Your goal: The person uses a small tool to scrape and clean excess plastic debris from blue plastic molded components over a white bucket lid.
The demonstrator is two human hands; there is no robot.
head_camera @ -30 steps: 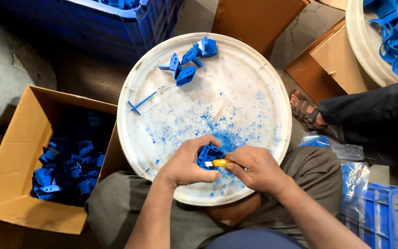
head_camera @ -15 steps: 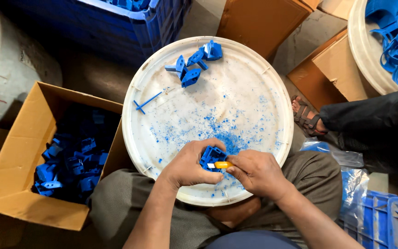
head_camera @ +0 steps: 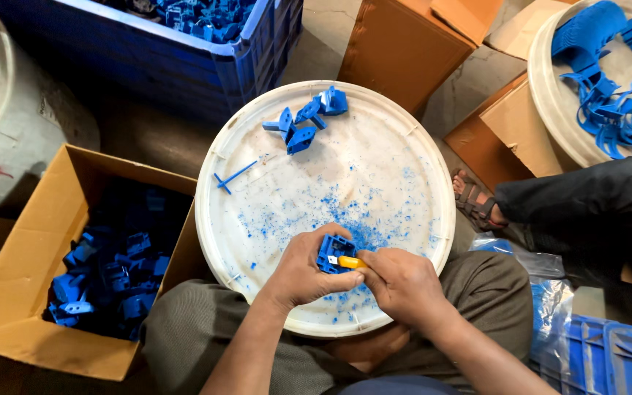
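Left hand [head_camera: 303,274] clenches a small blue plastic part [head_camera: 333,252]; right hand [head_camera: 402,284] grasps a yellow-handled tool [head_camera: 350,262] pressed against it, both over the near edge of the round white lid [head_camera: 389,168] on the person's lap. Blue shavings [head_camera: 316,212] dust its middle. A few blue pieces [head_camera: 303,124] lie at its far edge. A cardboard box [head_camera: 16,278] of blue parts sits left.
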